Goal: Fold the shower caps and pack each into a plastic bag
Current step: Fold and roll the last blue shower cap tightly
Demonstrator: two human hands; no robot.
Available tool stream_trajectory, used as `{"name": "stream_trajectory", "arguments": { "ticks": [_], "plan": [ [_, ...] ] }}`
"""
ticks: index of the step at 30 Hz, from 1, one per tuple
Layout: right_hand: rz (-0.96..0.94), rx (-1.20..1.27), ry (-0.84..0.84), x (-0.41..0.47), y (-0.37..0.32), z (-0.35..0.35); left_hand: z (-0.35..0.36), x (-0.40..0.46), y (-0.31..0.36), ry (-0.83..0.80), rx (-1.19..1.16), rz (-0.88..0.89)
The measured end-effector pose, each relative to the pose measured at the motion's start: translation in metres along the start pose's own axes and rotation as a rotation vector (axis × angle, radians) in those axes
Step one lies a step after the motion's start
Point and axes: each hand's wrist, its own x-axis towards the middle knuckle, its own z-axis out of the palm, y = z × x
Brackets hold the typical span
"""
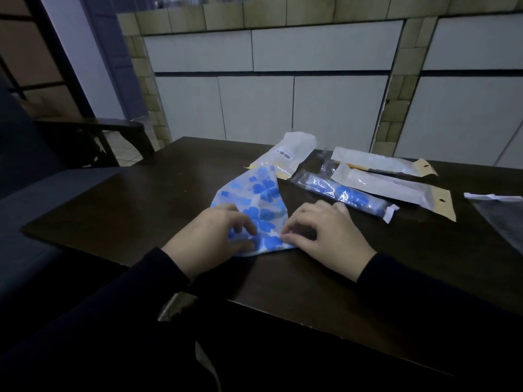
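1. A dark wooden table (135, 210) fills the middle of the frame, its near edge running from the left centre down to the lower right; a tiled wall (311, 80) stands behind its far edge, and a dark chair (93, 137) sits off the upper-left corner.
2. The shower cap (260, 199), white with blue flowers, lies flat at the centre of the table as a long tapered shape. Its long axis runs from the wide end near the hands up to a narrow tip pointing toward the upper centre of the frame.
3. The left hand (209, 236) has curled fingers pinching the cap's near left edge; the right hand (322, 236) pinches its near right corner the same way.
4. A clear packet with a barcode (291, 154) lies just beyond the cap's tip, seemingly touching it.
5. To the right lie a packed bag holding a blue roll (345, 195) and two white bags with tan hang tabs (396, 185), near the right hand.
6. A dark-tinted bag (501, 213) lies at the right edge.
7. Bare tabletop lies left of the cap and between the hands and the near edge.
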Motion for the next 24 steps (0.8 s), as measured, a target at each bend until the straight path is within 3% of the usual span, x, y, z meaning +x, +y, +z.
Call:
{"name": "stream_trajectory", "arguments": {
  "ticks": [6, 9, 18, 24],
  "plan": [
    [-0.08, -0.018, -0.214, 0.002, 0.007, -0.013, 0.002, -0.005, -0.014, -0.058, -0.049, 0.149],
    [-0.08, 0.007, -0.244, 0.002, 0.01, -0.014, 0.001, -0.006, -0.018, -0.063, -0.082, 0.185],
    [-0.129, -0.075, -0.17, -0.001, 0.003, -0.012, 0.004, -0.002, -0.016, -0.059, -0.06, 0.116],
    [0.055, 0.022, -0.237, 0.005, -0.002, -0.012, 0.003, -0.002, -0.019, -0.028, -0.074, 0.023]
  ]
}}
